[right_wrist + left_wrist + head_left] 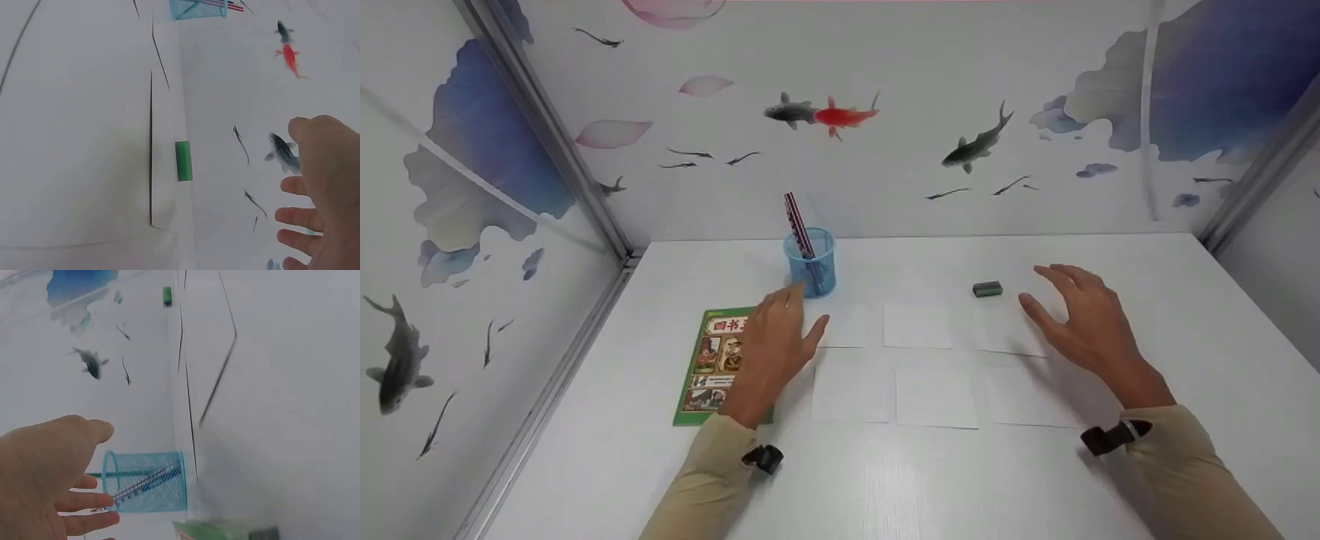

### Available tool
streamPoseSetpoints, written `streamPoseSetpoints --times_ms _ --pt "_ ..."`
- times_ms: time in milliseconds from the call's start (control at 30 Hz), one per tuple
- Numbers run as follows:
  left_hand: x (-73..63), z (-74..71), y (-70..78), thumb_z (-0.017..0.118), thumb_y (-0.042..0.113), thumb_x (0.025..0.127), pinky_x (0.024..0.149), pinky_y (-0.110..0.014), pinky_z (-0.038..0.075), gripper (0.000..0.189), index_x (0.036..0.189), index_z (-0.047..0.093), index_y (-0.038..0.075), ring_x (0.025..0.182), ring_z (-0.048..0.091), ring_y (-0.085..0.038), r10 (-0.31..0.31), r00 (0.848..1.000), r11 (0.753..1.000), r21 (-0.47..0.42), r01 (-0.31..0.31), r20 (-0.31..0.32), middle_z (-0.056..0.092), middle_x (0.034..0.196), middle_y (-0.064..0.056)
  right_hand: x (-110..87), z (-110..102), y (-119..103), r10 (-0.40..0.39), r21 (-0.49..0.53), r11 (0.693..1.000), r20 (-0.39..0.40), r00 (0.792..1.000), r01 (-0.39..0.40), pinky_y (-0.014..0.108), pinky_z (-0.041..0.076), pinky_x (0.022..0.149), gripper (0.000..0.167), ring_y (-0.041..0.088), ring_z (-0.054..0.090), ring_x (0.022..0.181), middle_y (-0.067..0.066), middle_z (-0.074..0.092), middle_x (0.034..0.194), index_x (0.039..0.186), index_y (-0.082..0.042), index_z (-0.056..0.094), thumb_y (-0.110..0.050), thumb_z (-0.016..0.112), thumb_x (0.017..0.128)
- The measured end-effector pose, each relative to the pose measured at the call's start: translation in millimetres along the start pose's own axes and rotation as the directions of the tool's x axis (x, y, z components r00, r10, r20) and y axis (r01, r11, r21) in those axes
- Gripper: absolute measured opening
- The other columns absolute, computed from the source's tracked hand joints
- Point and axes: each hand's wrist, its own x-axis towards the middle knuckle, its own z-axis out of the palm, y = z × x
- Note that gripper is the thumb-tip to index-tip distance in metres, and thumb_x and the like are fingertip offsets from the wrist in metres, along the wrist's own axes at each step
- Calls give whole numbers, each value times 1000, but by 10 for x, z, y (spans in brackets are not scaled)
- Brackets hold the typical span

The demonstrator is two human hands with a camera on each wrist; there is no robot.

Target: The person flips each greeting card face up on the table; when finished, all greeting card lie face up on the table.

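Observation:
My left hand [775,337] hovers over the right part of a green-bordered comic-style book [709,360], fingers loosely extended and holding nothing. Just beyond its fingertips stands a blue mesh pen cup [821,262] with several striped pencils [796,221] leaning in it. On the right, my right hand [1084,319] is held above the table with spread, relaxed fingers and nothing in them. A small green block [184,161], perhaps an eraser, lies to the left of that hand, apart from it. Between the hands, several white paper cards [936,397] lie in two rows.
The white table [870,487] carries all of these. A white back wall [885,187] with painted fish rises behind it, and a metal-framed side panel [562,142] stands at the left. Dark wrist straps with small devices [1102,439] show at both sleeves.

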Motion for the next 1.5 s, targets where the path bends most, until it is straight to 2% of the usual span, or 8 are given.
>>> streamPoseSetpoints --times_ms 133,267,433,633,767,900,1100,1500 --pt "-31 6 311 73 40 105 101 -47 63 57 148 62 5 122 74 -33 110 994 990 -96 -107 26 74 138 -16 -106 -52 -30 -75 94 993 72 995 68 67 51 104 40 43 61 129 19 68 136 137 -8 71 -32 74 104" --pt "-59 47 663 71 38 106 102 -43 63 53 149 62 9 122 74 -28 233 967 958 -195 -209 105 75 138 -12 -196 -68 -58 -142 166 980 225 964 106 51 61 92 30 31 69 113 9 74 120 128 -10 75 -21 80 101" --pt "-96 183 1113 70 40 106 108 -38 60 53 150 62 13 127 72 -22 379 907 912 -238 -333 182 74 141 -6 -262 -62 -65 -143 201 977 397 906 66 43 62 89 28 25 67 104 3 73 111 122 -11 76 -22 83 97" --pt "-92 359 1577 69 50 105 114 -31 54 56 152 61 20 135 66 -14 477 823 874 -268 -406 308 70 146 2 -276 -57 -45 -105 169 985 530 841 16 42 59 95 51 19 62 105 -1 69 113 123 -13 72 -46 89 89" --pt "-81 464 1759 69 59 102 116 -28 51 63 152 60 21 139 61 -12 522 773 852 -263 -453 361 66 151 5 -286 -92 -38 -117 164 986 560 820 29 40 55 96 61 19 60 109 -1 68 115 122 -15 71 -57 91 83" --pt "-117 517 1832 69 64 100 119 -28 48 70 154 58 22 145 57 -12 540 733 841 -279 -463 413 59 158 6 -310 -156 -50 -115 106 992 621 775 63 45 52 98 74 22 54 115 1 63 120 127 -16 67 -62 94 76" --pt "-191 522 1829 70 61 100 119 -28 49 65 152 59 24 144 57 -11 535 735 844 -288 -452 417 60 157 6 -361 -199 -107 -64 41 998 682 728 50 53 52 98 83 28 50 118 6 58 125 128 -16 61 -55 101 68" --pt "-190 565 1804 74 54 101 120 -32 48 64 156 55 29 147 54 -14 532 746 832 -411 -372 402 52 164 3 -325 -231 -143 -54 68 998 676 735 11 47 51 95 84 25 55 113 7 60 122 128 -10 56 -48 102 69"
